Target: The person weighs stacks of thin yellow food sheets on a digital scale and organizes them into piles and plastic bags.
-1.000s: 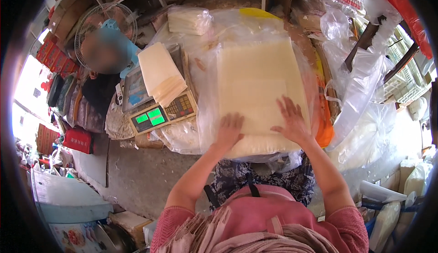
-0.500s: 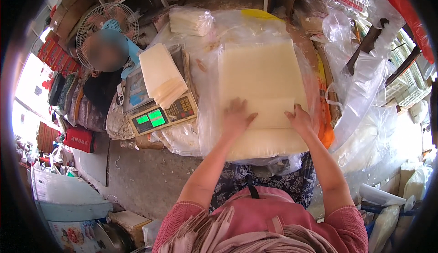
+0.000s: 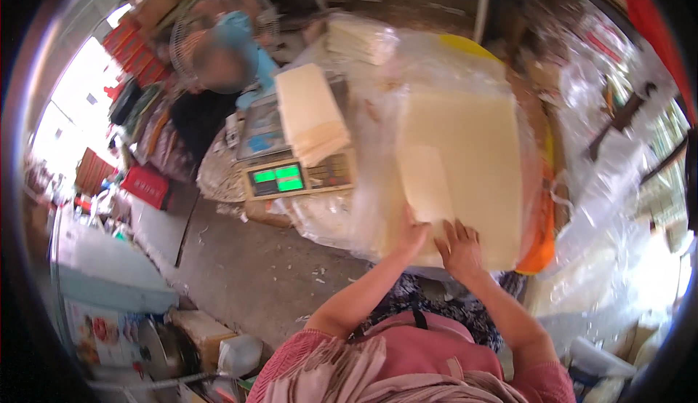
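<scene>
A stack of large, thin, pale yellow sheets lies on clear plastic in front of me. On its left part is a narrow folded sheet, paler than the stack. My left hand grips the near end of this folded sheet, its fingers partly hidden and blurred. Beside it, my right hand rests on the stack near its front edge, fingers spread and holding nothing. Left of the stack, a bundle of folded sheets sits across the pan of a digital scale with lit green displays.
Another pale bundle in plastic lies at the far side. A person in dark clothing is beyond the scale, next to a standing fan. Clear plastic bags crowd the right. A red package lies at the left.
The wide folded flap across the stack is now a narrow folded piece on its left. My hands have come closer together, toward the front edge. The whole view has shifted and tilted.
</scene>
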`<state>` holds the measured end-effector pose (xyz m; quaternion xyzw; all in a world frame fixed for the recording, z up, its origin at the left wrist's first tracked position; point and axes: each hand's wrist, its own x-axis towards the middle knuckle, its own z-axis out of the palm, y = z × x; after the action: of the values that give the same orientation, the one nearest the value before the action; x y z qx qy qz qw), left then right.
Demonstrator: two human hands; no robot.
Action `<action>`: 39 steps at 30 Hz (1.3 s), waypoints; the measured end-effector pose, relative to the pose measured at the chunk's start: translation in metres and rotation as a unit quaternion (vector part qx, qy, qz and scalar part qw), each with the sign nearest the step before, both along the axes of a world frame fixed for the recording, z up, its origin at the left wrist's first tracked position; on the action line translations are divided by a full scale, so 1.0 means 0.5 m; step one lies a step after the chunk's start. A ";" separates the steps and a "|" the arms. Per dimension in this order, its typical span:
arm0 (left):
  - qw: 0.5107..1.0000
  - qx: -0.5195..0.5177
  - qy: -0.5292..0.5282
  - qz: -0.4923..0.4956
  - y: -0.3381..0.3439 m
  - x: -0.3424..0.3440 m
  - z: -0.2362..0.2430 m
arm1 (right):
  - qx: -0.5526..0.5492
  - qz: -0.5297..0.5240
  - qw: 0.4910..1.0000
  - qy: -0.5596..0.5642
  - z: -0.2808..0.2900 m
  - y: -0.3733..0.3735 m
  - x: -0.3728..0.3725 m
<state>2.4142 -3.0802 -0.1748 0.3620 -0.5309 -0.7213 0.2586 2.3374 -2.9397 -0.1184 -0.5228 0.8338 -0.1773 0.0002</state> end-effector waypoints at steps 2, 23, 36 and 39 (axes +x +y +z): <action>0.981 -0.140 0.129 -0.028 -0.045 0.012 0.127 | -0.029 0.019 0.998 -0.048 0.037 0.002 0.008; 0.658 -0.597 -0.441 0.127 -0.563 0.118 0.254 | -0.056 0.117 0.986 -0.101 0.017 0.018 -0.012; 0.699 -0.696 0.008 0.161 -0.206 0.159 0.279 | -0.098 0.235 0.950 -0.180 -0.043 -0.044 0.027; 0.762 -0.633 -0.001 0.138 -0.107 0.181 0.215 | -0.090 0.086 0.926 -0.356 -0.026 -0.046 0.031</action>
<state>2.5048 -3.1338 -0.0671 0.1864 -0.8109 -0.1777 0.5254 2.3529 -2.9625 -0.1315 -0.4926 0.7113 -0.4254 0.2652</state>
